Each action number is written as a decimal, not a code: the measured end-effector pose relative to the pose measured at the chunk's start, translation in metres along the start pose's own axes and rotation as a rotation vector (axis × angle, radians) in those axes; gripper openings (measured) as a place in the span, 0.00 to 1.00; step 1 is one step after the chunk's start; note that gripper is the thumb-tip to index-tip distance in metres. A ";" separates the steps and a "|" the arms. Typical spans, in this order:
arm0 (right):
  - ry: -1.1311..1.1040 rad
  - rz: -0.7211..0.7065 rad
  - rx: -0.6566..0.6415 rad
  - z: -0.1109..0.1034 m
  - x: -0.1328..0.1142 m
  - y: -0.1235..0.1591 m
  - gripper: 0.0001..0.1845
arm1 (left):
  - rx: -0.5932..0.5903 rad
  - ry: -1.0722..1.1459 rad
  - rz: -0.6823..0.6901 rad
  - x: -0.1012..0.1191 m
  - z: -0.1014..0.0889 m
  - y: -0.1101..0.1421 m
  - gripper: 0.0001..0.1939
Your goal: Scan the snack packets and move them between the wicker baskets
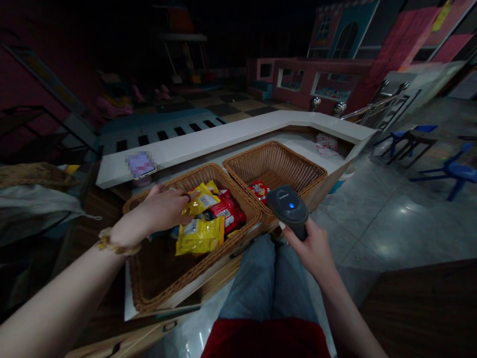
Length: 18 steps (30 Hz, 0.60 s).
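Observation:
My left hand [164, 209], a beaded bracelet on its wrist, reaches into the left wicker basket [242, 226]. Its fingers close on a yellow snack packet [205, 200] with a barcode on it; part of the grip is hidden behind the hand. Another yellow packet [203, 237] and a red packet [230, 211] lie just below and beside it. In my right hand [311, 246] is a dark barcode scanner [287, 206] with a blue light on top, its head over the near edge of the right wicker basket [298, 169]. A red packet [260, 190] lies in that basket.
A white counter ledge [238, 132] runs behind the baskets, with a phone [140, 165] propped on it at the left. White and red packaging [327, 144] sits at the counter's right end. Blue chairs [460, 169] stand on the tiled floor to the right.

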State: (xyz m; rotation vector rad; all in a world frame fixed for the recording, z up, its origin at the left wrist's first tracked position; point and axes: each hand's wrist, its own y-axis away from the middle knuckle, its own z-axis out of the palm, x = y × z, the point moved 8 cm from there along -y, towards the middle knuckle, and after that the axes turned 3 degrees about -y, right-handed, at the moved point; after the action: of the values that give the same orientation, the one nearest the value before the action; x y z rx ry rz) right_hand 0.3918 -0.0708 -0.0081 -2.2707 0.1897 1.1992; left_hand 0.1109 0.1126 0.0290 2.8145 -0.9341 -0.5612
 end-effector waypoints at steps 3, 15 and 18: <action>0.000 0.006 0.003 0.000 0.004 -0.001 0.07 | 0.034 0.032 0.008 -0.015 0.005 0.009 0.32; 0.011 0.111 0.098 -0.020 0.031 -0.006 0.13 | 0.290 0.173 0.449 0.089 -0.061 -0.100 0.28; 0.014 0.136 0.106 -0.022 0.040 -0.007 0.13 | 0.129 0.123 0.531 0.123 -0.051 -0.157 0.27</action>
State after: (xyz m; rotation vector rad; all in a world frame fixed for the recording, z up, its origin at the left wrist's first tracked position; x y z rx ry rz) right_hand 0.4338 -0.0717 -0.0276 -2.2031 0.4097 1.2122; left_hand 0.3080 0.1652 0.0019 2.4974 -1.6545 -0.2593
